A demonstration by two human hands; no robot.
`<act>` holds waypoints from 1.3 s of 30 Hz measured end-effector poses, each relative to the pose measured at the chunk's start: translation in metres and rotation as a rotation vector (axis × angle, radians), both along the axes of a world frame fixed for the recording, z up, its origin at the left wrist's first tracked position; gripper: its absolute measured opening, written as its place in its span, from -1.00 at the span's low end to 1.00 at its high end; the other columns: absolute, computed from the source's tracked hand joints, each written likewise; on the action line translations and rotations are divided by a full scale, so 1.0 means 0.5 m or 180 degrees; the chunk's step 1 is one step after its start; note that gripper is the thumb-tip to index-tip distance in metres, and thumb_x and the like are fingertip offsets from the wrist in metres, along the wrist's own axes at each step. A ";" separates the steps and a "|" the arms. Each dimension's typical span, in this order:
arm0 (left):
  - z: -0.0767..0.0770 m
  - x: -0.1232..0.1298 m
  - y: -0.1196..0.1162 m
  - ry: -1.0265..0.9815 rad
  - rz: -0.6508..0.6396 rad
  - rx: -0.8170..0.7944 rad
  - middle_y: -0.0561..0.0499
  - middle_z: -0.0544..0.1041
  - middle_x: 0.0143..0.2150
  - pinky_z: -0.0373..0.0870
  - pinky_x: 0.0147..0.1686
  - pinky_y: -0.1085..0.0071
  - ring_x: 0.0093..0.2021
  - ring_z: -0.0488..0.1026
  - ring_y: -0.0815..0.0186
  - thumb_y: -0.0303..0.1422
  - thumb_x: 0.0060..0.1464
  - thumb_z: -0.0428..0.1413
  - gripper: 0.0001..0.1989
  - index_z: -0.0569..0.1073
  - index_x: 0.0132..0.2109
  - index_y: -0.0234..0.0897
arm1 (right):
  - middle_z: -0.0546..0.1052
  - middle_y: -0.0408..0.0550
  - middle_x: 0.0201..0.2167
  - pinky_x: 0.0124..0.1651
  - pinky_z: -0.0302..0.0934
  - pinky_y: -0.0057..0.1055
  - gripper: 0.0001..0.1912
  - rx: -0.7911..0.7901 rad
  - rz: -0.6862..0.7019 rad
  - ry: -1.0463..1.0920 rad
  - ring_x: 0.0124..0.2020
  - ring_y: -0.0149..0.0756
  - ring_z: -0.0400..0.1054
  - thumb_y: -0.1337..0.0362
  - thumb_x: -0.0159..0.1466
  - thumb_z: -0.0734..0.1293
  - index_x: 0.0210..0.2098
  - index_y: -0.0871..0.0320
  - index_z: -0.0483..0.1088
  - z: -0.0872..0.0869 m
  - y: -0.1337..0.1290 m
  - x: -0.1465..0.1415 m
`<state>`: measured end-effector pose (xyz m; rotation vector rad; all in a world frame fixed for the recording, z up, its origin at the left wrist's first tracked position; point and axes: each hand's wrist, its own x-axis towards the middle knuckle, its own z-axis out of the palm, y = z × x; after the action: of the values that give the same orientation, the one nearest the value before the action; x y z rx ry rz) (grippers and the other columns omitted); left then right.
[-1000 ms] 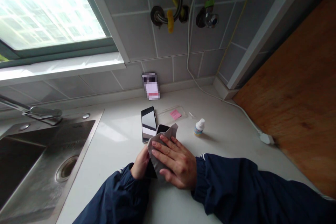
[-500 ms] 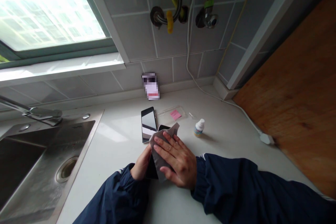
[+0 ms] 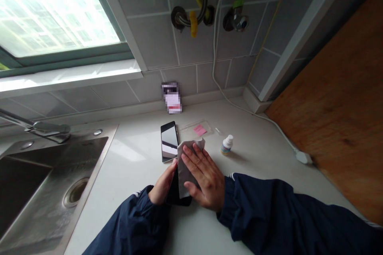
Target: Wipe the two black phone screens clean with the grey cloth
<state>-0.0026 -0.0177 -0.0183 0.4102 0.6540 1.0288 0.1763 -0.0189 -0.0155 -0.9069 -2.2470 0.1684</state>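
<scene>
My left hand [image 3: 164,183] is closed around the left side of a dark smartphone [image 3: 175,194], thumb along its edge. A grey cleaning cloth [image 3: 186,175] lies over much of that phone. My right hand [image 3: 206,175] rests flat on the cloth with its fingers stretched out, pressing it against the phone. Just beyond my left thumb, a second smartphone [image 3: 169,141] lies face up on the counter, its glossy screen reflecting light. To the right of the cloth stands a small white-capped bottle [image 3: 227,144]. The lower fingers of my left hand are hidden beneath the phone.
A clear plastic case [image 3: 187,128] with a pink slip [image 3: 200,130] lies behind the hands. A blurred-out upright item [image 3: 172,101] leans on the wall. At left is a steel sink [image 3: 110,137] with a faucet [image 3: 50,129]. A white cable [image 3: 239,108] crosses the counter's back right.
My right hand and the cloth have shifted slightly right across the phone, uncovering more of its dark surface on the left and bottom. My left hand has stayed in place.
</scene>
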 end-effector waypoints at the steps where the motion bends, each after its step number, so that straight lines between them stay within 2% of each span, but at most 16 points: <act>1: 0.005 0.000 0.001 -0.0046 -0.0016 -0.0039 0.06 0.59 0.10 0.12 0.31 0.47 0.33 0.26 0.34 -0.45 0.37 -0.18 -0.55 0.62 0.02 -0.24 | -0.04 0.01 0.47 0.46 -0.16 -0.01 -0.33 -0.0021 -0.0016 0.0008 0.49 0.00 -0.23 0.13 0.43 0.12 0.45 0.24 -0.07 0.000 0.001 0.000; 3: 0.014 -0.001 0.001 -0.0180 -0.0036 -0.0122 0.04 0.66 -0.03 0.22 0.25 0.53 0.19 0.45 0.35 -0.43 0.39 -0.16 -0.56 0.65 -0.04 -0.26 | -0.03 0.03 0.47 0.46 -0.18 0.02 -0.33 -0.0061 -0.0031 0.0018 0.49 0.01 -0.24 0.11 0.44 0.11 0.45 0.24 -0.08 0.001 0.002 0.001; 6: 0.026 0.001 0.001 -0.0272 0.0002 -0.0252 0.04 0.68 -0.10 0.29 0.20 0.53 0.11 0.52 0.35 -0.42 0.40 -0.19 -0.53 0.66 -0.07 -0.28 | -0.02 0.04 0.47 0.47 -0.25 0.07 -0.32 -0.0082 -0.0018 0.0000 0.49 0.02 -0.24 0.08 0.45 0.10 0.45 0.23 -0.09 0.003 0.002 0.001; 11: 0.042 0.002 -0.001 -0.0045 -0.0086 -0.0513 0.03 0.67 -0.07 0.16 0.31 0.43 0.24 0.40 0.29 -0.36 0.42 -0.21 -0.50 0.65 -0.06 -0.31 | -0.02 0.06 0.47 0.47 -0.28 0.10 -0.33 -0.0065 -0.0019 -0.0036 0.49 0.03 -0.24 0.07 0.45 0.09 0.44 0.24 -0.07 0.006 0.003 0.001; 16: 0.024 -0.009 0.003 -0.0476 -0.0344 -0.0204 -0.07 0.61 0.08 0.01 0.39 0.25 0.35 0.26 0.18 -0.16 0.38 -0.17 -0.50 0.58 0.08 -0.28 | -0.04 0.06 0.47 0.46 -0.30 0.12 -0.32 -0.0135 -0.0008 -0.0135 0.49 0.03 -0.27 0.05 0.45 0.10 0.45 0.23 -0.08 0.003 0.005 0.002; 22: 0.024 -0.010 0.004 -0.0782 -0.0385 0.0026 -0.14 0.59 0.10 0.06 0.36 0.26 0.31 0.32 0.17 -0.07 0.37 -0.22 -0.43 0.53 0.15 -0.30 | -0.02 0.08 0.47 0.45 -0.28 0.15 -0.32 -0.0166 0.0015 -0.0070 0.49 0.02 -0.28 -0.03 0.47 0.00 0.44 0.23 -0.07 -0.001 0.007 0.003; 27: 0.023 -0.014 0.004 -0.0492 -0.0169 -0.0093 -0.21 0.64 -0.01 0.27 0.25 0.27 0.15 0.50 0.12 -0.02 0.36 -0.26 -0.34 0.53 0.11 -0.41 | 0.18 0.10 0.39 0.44 -0.25 0.18 -0.38 0.0029 0.0543 -0.0076 0.48 0.01 -0.22 0.00 0.48 -0.01 0.33 0.29 0.19 0.002 0.009 0.008; 30: 0.015 -0.023 0.004 -0.0194 -0.0006 -0.0415 -0.29 0.65 -0.08 0.38 0.15 0.24 -0.01 0.59 0.05 0.05 0.31 -0.18 -0.29 0.53 0.07 -0.54 | 0.30 0.09 0.33 0.45 -0.26 0.16 -0.39 0.0346 0.1000 -0.0065 0.47 -0.01 -0.15 -0.01 0.48 0.02 0.24 0.31 0.31 -0.001 0.010 0.008; 33: 0.013 -0.029 0.006 -0.0019 0.0178 -0.0576 -0.39 0.63 -0.07 0.40 0.13 0.20 -0.02 0.59 -0.01 0.08 0.26 -0.09 -0.26 0.50 0.06 -0.62 | 0.37 0.07 0.28 0.46 -0.26 0.11 -0.40 0.0527 0.1330 -0.0025 0.46 -0.06 -0.10 0.00 0.49 0.01 0.19 0.31 0.37 -0.001 0.009 0.009; 39: 0.031 -0.025 0.006 0.0156 0.0134 -0.0402 -0.34 0.66 -0.17 0.52 -0.01 0.22 -0.15 0.64 0.03 0.03 0.29 -0.10 -0.35 0.55 0.00 -0.54 | 0.44 -0.01 0.23 0.49 -0.26 0.02 -0.31 0.0526 0.1543 0.0060 0.43 -0.16 0.01 -0.02 0.51 -0.13 0.15 0.28 0.40 0.021 -0.003 0.014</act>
<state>-0.0150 -0.0146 -0.0029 0.3131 0.7702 1.0138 0.1834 -0.0203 -0.0051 -0.2619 -2.3853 0.2036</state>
